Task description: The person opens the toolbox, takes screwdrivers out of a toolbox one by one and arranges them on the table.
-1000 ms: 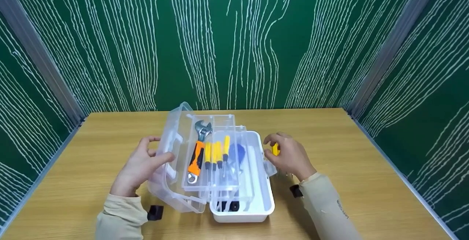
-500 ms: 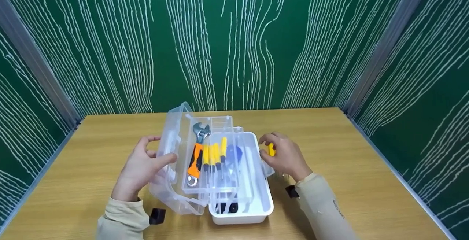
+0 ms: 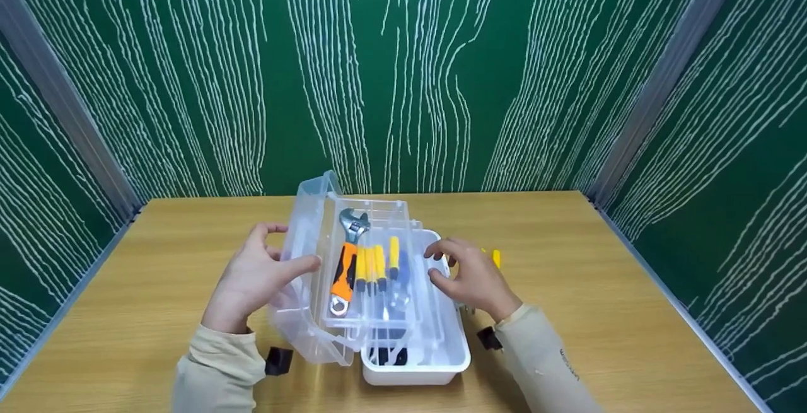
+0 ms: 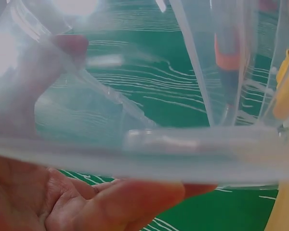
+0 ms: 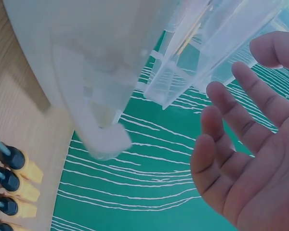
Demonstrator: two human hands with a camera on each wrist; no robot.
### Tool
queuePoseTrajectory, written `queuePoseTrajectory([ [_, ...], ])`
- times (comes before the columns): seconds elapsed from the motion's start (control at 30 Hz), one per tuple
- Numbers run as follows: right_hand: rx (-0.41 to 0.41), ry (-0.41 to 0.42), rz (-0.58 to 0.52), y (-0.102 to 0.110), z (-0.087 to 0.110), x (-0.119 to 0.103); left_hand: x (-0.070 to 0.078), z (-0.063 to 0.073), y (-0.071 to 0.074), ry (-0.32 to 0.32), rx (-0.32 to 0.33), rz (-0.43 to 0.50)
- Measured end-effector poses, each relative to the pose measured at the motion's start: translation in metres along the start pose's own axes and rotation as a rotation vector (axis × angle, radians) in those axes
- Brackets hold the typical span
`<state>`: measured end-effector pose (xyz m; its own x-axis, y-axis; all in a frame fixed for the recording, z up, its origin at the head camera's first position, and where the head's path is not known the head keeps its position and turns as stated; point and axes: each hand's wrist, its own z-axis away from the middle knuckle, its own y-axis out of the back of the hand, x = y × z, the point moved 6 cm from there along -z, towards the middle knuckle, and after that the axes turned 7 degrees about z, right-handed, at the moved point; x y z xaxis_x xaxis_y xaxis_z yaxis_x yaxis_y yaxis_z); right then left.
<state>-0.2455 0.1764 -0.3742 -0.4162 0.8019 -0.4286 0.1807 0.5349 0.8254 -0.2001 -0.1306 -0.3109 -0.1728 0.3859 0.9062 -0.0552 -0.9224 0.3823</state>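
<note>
Plastic lid (image 3: 300, 296) pinched in your left hand (image 3: 252, 279), your right hand (image 3: 473, 277) empty, fingers parted; wrench (image 3: 345, 268) and 4 yellow-handled screwdrivers (image 3: 370, 265) already in the toolbox (image 3: 416, 376), at least 4 more yellow handles (image 5: 26, 189) outside on the table (image 3: 567, 249).

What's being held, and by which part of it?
The left hand grips the clear lid on its left side in the head view, between thumb and fingers. The right hand holds nothing.

Glossy clear plastic lid (image 3: 309, 302), smooth white plastic box (image 3: 416, 376), shiny metal wrench head (image 3: 354, 226), wood-grain table (image 3: 567, 274), matt cloth sleeve (image 3: 543, 357).
</note>
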Motion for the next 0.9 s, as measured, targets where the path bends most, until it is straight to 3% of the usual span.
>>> queuePoseTrajectory([
  [0.4, -0.031, 0.008, 0.025, -0.007, 0.001, -0.006, 0.008, 0.004, -0.005, -0.034, 0.009, -0.028],
  [0.9, -0.103, 0.126, 0.068, -0.020, 0.004, -0.017, -0.007, 0.001, -0.004, -0.053, 0.002, 0.000],
])
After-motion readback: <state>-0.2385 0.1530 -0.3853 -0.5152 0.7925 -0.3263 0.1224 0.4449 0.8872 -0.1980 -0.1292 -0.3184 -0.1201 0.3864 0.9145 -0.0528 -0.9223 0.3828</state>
